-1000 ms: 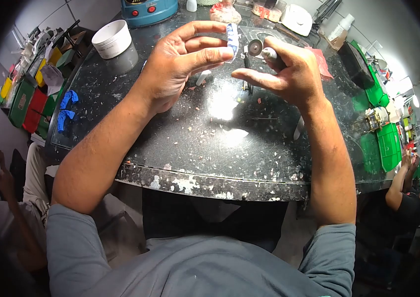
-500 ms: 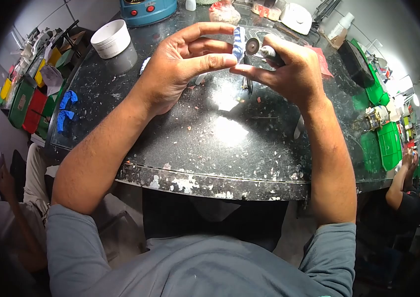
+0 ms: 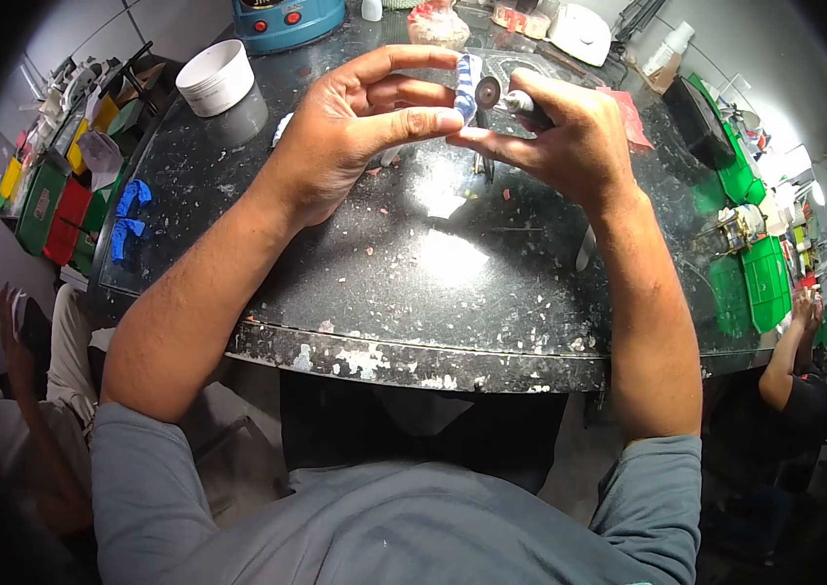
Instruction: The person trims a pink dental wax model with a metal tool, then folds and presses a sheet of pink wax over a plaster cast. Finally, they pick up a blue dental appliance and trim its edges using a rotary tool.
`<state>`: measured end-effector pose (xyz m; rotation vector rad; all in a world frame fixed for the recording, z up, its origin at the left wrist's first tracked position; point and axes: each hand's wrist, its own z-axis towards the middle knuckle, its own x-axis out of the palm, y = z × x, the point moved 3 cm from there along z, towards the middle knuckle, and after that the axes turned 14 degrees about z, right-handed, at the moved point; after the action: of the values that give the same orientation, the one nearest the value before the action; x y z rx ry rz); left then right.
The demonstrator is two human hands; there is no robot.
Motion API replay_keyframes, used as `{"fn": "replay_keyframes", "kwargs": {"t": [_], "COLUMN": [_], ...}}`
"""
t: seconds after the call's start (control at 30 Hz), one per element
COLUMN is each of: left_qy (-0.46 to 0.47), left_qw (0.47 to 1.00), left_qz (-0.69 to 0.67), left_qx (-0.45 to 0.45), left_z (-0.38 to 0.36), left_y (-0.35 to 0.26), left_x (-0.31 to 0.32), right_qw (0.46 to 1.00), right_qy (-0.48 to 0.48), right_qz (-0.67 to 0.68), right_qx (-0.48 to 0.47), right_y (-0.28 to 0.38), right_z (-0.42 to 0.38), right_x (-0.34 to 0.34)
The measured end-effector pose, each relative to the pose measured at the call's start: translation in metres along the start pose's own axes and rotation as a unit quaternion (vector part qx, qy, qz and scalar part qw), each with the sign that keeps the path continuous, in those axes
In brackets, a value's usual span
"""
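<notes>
Between the thumb and fingers of my left hand is a small blue-and-white striped dental piece, held on end above the table. My right hand is closed around a rotary handpiece, its thumb stretched toward the left thumb. A dark cutting disc is mounted on the handpiece's tip, right at the right-hand edge of the striped piece. Both hands are raised over the far half of the black worktop, and the fingers of my right hand are partly hidden behind the tool.
A white tub and a blue machine stand at the back left. Behind my hands are a pink-and-white model and a white device. Blue scraps lie left, green trays right. Other people sit at both sides.
My right hand has brought the disc slightly left, closer against the striped piece. The striped piece is tilted a little differently. At the far left, another person's hand has moved up.
</notes>
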<state>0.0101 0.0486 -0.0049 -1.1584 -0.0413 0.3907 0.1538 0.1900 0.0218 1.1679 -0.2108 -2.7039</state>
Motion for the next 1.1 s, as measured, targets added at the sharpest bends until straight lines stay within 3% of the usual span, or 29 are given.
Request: {"fn": "replay_keyframes", "kwargs": {"t": [1.1], "left_qy": [-0.01], "left_qw": [1.0], "left_qz": [0.019], "left_qx": [0.001], "left_z": [-0.0008], "left_y": [0.0003], "left_x": [-0.0026], "right_qw": [1.0], "right_qy": [0.01], "right_qz": [-0.013], "right_qx": [-0.001], "right_y": [0.0014], "right_z": [0.0005], "right_x": [0.0025]}}
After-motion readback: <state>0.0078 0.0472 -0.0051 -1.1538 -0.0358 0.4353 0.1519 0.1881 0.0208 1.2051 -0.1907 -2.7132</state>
